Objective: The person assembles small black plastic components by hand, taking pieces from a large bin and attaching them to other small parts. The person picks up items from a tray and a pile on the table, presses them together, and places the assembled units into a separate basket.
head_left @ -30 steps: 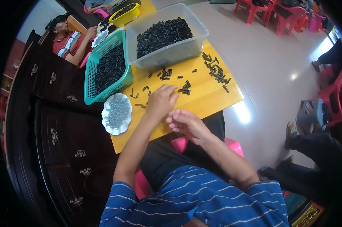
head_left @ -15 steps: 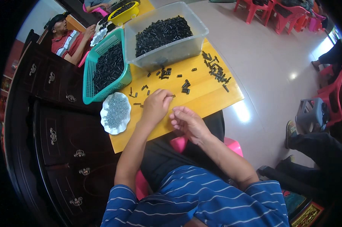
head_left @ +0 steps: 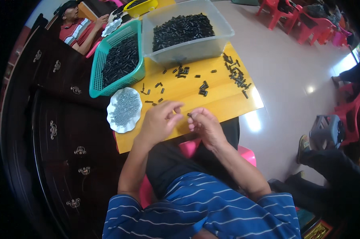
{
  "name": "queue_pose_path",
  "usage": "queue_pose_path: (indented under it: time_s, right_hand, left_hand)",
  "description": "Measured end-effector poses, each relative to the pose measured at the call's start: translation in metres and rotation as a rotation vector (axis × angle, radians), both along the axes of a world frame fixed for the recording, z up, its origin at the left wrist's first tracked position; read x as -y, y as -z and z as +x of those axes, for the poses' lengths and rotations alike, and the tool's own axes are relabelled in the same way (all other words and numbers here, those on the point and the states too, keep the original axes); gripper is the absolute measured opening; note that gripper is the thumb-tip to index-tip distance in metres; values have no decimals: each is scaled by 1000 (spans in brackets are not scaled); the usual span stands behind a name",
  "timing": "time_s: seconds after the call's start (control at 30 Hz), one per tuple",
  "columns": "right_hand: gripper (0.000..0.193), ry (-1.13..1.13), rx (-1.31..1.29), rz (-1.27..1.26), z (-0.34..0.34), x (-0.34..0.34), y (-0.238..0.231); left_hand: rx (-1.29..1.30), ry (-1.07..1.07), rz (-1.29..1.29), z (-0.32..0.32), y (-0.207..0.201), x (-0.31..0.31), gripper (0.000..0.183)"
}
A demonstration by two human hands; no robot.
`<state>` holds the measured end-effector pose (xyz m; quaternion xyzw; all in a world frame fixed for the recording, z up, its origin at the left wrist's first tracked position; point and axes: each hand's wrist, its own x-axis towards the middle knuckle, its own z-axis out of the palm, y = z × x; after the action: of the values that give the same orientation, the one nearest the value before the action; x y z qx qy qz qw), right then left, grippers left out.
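My right hand [head_left: 208, 128] pinches a small black cylindrical piece [head_left: 189, 114] between thumb and fingertips, just over the near edge of the yellow table [head_left: 222, 104]. Close to its left, my left hand [head_left: 159, 121] hovers with thumb and fingers apart, and I see nothing in it. Beside the left hand stands a white scalloped plate [head_left: 124, 129] heaped with small silvery screws or pins [head_left: 126, 106]. Past my hands, loose black pieces [head_left: 204, 88] lie scattered on the tabletop. A denser group of longer black pieces [head_left: 238, 75] lies by the right edge.
A teal basket [head_left: 93, 84] and a translucent bin [head_left: 188, 56], both full of black pieces, stand at the back. A dark cabinet [head_left: 64, 115] borders the left. Beyond the basket a person in a red shirt [head_left: 82, 32] sits near a yellow basin [head_left: 142, 8].
The small black piece was pinched in my left hand; now my right hand holds it. My left hand has drawn back and opened its fingers. The whole view has shifted slightly.
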<state>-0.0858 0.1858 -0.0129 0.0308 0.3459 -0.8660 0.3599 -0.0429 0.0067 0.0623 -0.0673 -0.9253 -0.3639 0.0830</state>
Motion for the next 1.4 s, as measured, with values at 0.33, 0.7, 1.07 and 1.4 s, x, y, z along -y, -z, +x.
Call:
queue_pose_path:
  time_s: [0.33, 0.7, 1.07, 1.4]
  right_hand:
    - [16, -13, 72, -14, -3, -8, 5]
    - [18, -30, 74, 11, -2, -3, 1]
    - [18, -43, 66, 23, -2, -5, 3]
    - [21, -58, 36, 47, -3, -5, 8]
  left_hand:
    - [-117, -613, -301, 60, 38, 115, 14]
    - [-146, -600, -488, 78, 62, 121, 11]
    - [-112, -571, -551, 83, 66, 118, 12]
    - [-122, -520, -462, 91, 54, 103, 16]
